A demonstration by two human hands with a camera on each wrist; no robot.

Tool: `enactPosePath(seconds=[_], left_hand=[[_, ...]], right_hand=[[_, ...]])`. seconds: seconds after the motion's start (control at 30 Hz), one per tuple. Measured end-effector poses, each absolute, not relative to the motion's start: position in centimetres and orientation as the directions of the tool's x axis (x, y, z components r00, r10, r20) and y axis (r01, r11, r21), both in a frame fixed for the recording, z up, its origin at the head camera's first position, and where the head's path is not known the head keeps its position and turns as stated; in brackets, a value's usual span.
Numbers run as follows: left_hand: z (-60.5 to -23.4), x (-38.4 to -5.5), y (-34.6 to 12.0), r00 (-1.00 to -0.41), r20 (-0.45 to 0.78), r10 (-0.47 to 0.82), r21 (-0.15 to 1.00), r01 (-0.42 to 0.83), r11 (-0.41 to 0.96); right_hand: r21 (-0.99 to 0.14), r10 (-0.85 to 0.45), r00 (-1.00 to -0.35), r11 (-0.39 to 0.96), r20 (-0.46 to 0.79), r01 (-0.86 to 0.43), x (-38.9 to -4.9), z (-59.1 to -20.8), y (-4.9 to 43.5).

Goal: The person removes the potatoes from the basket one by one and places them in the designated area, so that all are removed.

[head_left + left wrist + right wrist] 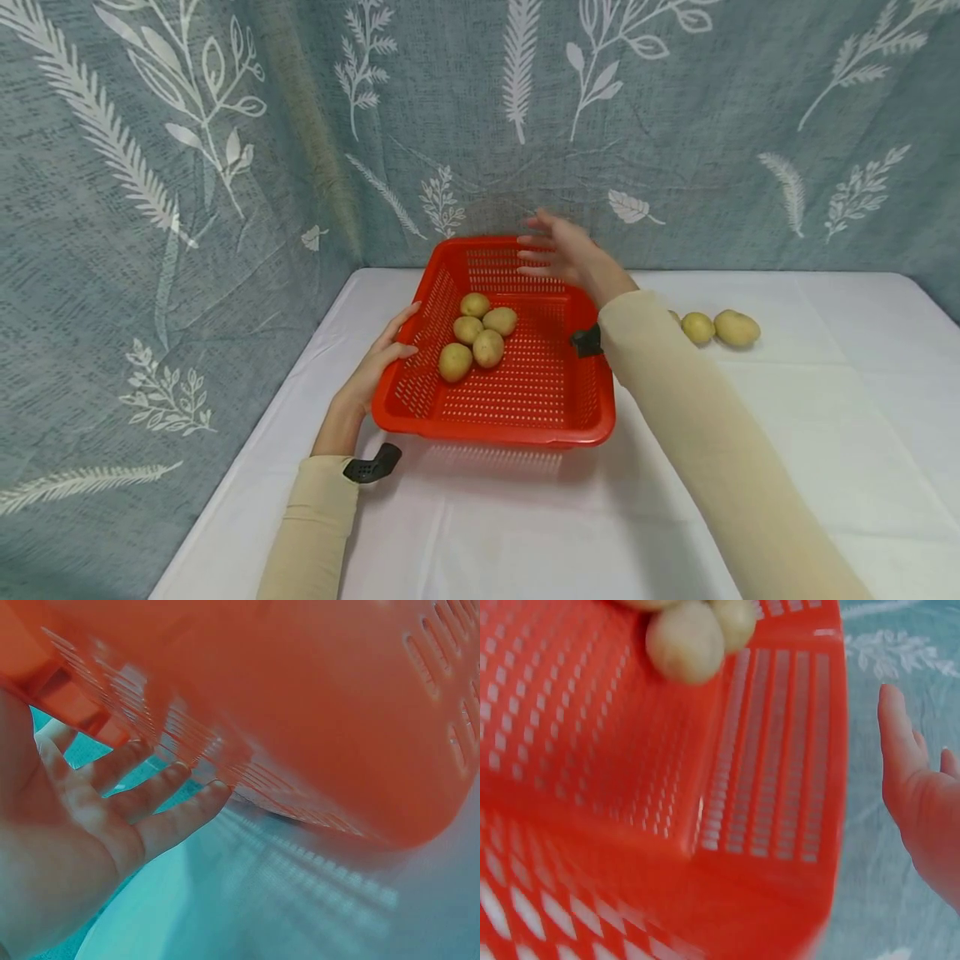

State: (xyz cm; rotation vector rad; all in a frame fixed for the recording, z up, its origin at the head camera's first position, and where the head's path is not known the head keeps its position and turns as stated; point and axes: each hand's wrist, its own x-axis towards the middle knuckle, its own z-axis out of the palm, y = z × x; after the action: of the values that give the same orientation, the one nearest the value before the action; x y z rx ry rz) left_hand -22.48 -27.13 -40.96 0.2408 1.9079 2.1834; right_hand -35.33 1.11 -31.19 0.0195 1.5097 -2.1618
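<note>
Beige sleeves (720,442); red basket (540,387) btwn hands (372,369) (564,252), L on rim (382,407), R off.

Red basket (495,434), yellow-tan potatoes (488,348), white tablecloth (517,542), beige sleeves (712,442), grey-blue curtain (450,92) with white leaf sprigs (519,67)

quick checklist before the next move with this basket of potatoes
1. Left hand steadying the red basket: ok, it holds the left rim.
2. Right hand empty: ok, fingers apart from the basket.
3. Five potatoes inside: ok, grouped left of the middle.
4. Table potatoes gathered in: not ok, two lie at the right, part of another showing by the right sleeve.
5. Basket flat on the table: cannot tell.
</note>
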Motion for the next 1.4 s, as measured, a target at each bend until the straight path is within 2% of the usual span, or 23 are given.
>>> enactPosePath(seconds=[0.43, 0.8, 0.97, 1.2, 1.4], left_hand=[[-41.0, -22.5, -27.0, -0.958, -0.025, 0.287, 0.989, -0.065, -0.133], [-41.0, -22.5, -27.3, -0.958, -0.017, 0.286, 0.99, -0.057, -0.129], [-40.9, -22.6, -27.2, -0.961, -0.028, 0.276, 0.99, -0.064, -0.123], [-40.8, -22.6, -27.2, -0.962, -0.033, 0.272, 0.991, -0.066, -0.114], [-40.9, -22.7, -27.2, -0.963, -0.045, 0.266, 0.991, -0.077, -0.11]], right_hand=[[-0.786, -0.401, -0.864, -0.409, -0.303, 0.465, -35.2, -33.8, -2.0], [-0.709, -0.407, -0.857, -0.498, -0.318, 0.499, -35.6, -35.9, -3.4], [-0.709, -0.388, -0.863, -0.504, -0.325, 0.494, -35.5, -36.4, -3.9], [-0.754, -0.316, -0.878, -0.455, -0.359, 0.473, -35.5, -36.7, -3.8], [-0.838, -0.235, -0.883, -0.287, -0.407, 0.463, -35.2, -36.9, -3.8]])
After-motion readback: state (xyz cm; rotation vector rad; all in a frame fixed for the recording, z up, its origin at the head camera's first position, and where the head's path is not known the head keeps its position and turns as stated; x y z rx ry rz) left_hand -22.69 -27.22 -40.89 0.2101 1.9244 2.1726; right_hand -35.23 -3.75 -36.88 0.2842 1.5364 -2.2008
